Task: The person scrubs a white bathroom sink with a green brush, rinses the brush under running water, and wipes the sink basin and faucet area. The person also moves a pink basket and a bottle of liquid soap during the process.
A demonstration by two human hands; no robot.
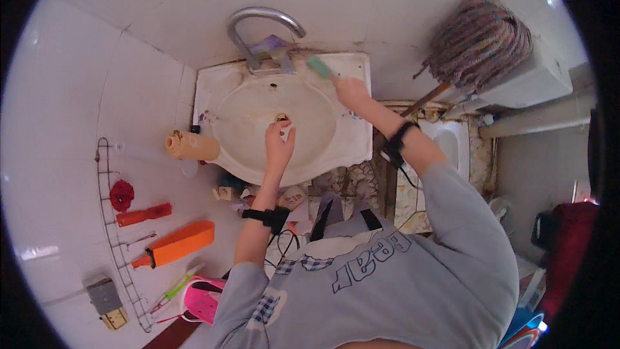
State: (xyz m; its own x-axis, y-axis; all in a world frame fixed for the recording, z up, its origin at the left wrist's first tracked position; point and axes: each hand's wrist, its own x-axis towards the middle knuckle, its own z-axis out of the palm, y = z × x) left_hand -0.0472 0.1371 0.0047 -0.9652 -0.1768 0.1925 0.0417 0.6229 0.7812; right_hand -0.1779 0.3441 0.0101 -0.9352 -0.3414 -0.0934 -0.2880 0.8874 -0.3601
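Note:
A stained white washbasin (pixel 232 111) lies before me. My left hand (pixel 279 144) hovers above its bowl with fingers apart and nothing in them, near the drain hole (pixel 282 117). At the basin's back right corner, my right hand (pixel 349 91) grips a small green scrubber (pixel 318 66); blur hides whether it is a brush or a pad. The chrome gooseneck faucet (pixel 264 11) rises from the back rim, left of the green scrubber. A purple and clear item (pixel 273 48), unclear in kind, is behind the faucet's base.
A string mop (pixel 479 43) leans head-up at the right, beside a white cistern (pixel 542 80) and a squat toilet (pixel 448 143). A tan bottle (pixel 193 145) is by the basin's left edge. On the left wall, a wire rack (pixel 109 223) holds several items, including an orange one (pixel 181 245).

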